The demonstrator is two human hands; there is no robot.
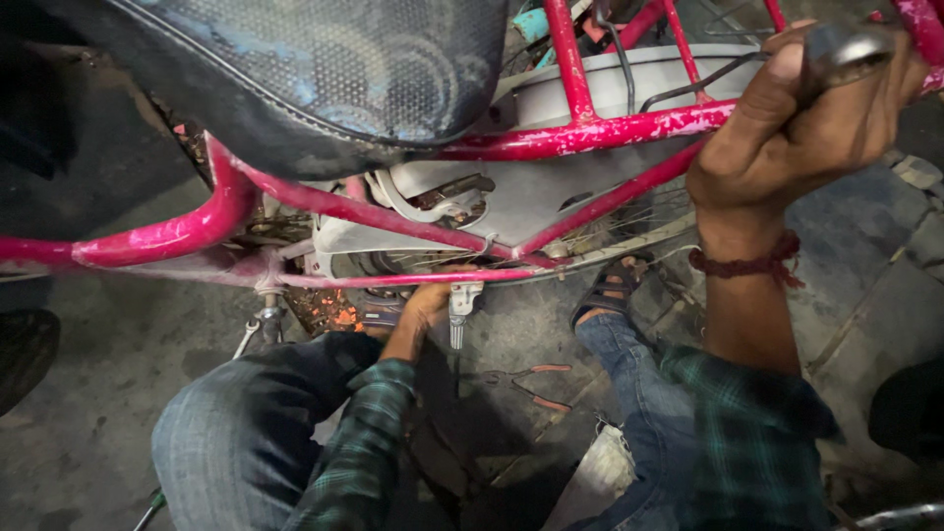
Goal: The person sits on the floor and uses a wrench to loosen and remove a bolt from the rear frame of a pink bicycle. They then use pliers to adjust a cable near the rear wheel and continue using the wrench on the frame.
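We have a pink bicycle frame (590,128) lying close under us, its dark saddle (295,79) above and to the left of the frame's joint, its grey mudguard (551,187) tucked inside the pink tubes. Our right hand (796,128) is closed tight around a silvery metal part (846,49) at the frame's upper right, beside the rear carrier rod; we cannot tell exactly what that part is. Our left hand (428,305) reaches below the frame's lower tube, fingers curled near a small metal bracket (460,300) that hangs from it; whether it grips anything is hidden by the tube. To work well here, we judge that the right hand should steady the frame firmly while the left works by feel, since the tube blocks our view of the fingers. Just below the frame, on the ground between our knees, lies a pair of orange-handled pliers (531,385), within reach of the left hand. Our sandalled foot (610,290) sits under the wheel rim (629,241), so we keep it away from the spokes.
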